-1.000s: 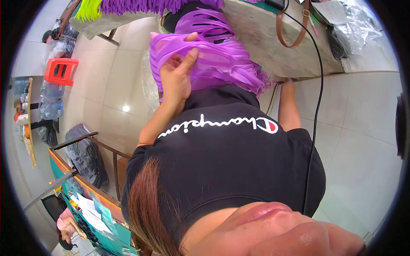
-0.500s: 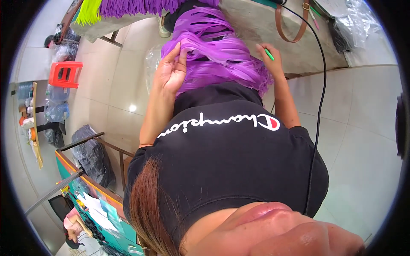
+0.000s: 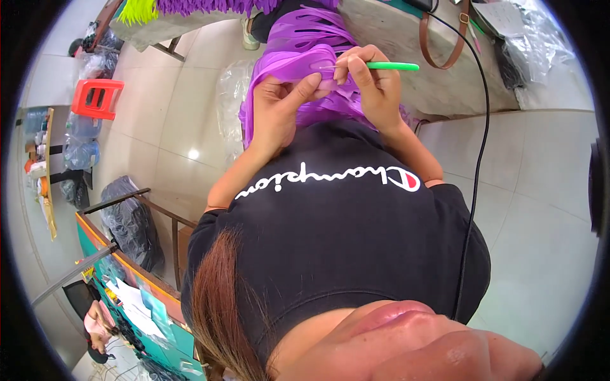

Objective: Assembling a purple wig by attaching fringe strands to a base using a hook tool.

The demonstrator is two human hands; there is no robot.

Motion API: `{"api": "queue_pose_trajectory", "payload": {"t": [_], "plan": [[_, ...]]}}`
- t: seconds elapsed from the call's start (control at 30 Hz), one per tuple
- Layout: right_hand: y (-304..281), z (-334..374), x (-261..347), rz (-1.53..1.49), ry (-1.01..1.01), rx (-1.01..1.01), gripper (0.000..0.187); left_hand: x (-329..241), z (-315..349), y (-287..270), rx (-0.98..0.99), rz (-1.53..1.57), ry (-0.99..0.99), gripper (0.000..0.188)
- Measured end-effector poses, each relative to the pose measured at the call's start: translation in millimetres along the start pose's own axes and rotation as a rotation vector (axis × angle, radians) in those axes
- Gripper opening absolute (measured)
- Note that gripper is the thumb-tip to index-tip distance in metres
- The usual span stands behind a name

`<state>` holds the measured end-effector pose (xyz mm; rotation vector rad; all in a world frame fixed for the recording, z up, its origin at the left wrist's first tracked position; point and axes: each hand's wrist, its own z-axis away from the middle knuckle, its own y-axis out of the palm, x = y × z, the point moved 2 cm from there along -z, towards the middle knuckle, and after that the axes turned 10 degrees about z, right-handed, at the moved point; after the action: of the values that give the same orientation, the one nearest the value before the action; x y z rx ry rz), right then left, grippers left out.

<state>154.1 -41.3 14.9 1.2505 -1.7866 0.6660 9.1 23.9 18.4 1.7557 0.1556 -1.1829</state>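
Glossy purple strips lie in a pile across my lap. My left hand pinches a smooth purple strip between thumb and fingers, holding it up off the pile. Close beside it, my right hand grips a slim tool with a bright green handle. The handle points out to the right; a thin metal tip reaches left over the strip near my left thumb. Whether the tip pierces the strip or only rests by it, I cannot tell.
A grey slab-like table stands ahead, with purple and lime-green fringe at its far left. A brown strap hangs over its edge. A black cable runs down my right side. A red stool is at left; a person sits lower left.
My right hand has moved left and up to meet my left hand, bringing the green-handled tool to the purple strip. My left hand has shifted right and slightly down.
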Motion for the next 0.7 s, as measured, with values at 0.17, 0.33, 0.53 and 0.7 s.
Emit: {"api": "queue_pose_trajectory", "payload": {"t": [0.17,0.33,0.53,0.7], "plan": [[3,1,2,0.001,0.042,0.007,0.019,0,2,-1,0.014,-0.033,0.043,0.018],[3,1,2,0.005,0.075,-0.001,0.017,1,1,-4,0.040,-0.081,0.065,0.017],[-2,-6,12,0.736,-0.491,-0.043,0.012,4,1,-4,0.054,-0.110,0.037,0.017],[-16,-17,-1,0.398,0.001,-0.176,0.013,6,1,-8,0.020,-0.060,-0.074,0.016]]}}
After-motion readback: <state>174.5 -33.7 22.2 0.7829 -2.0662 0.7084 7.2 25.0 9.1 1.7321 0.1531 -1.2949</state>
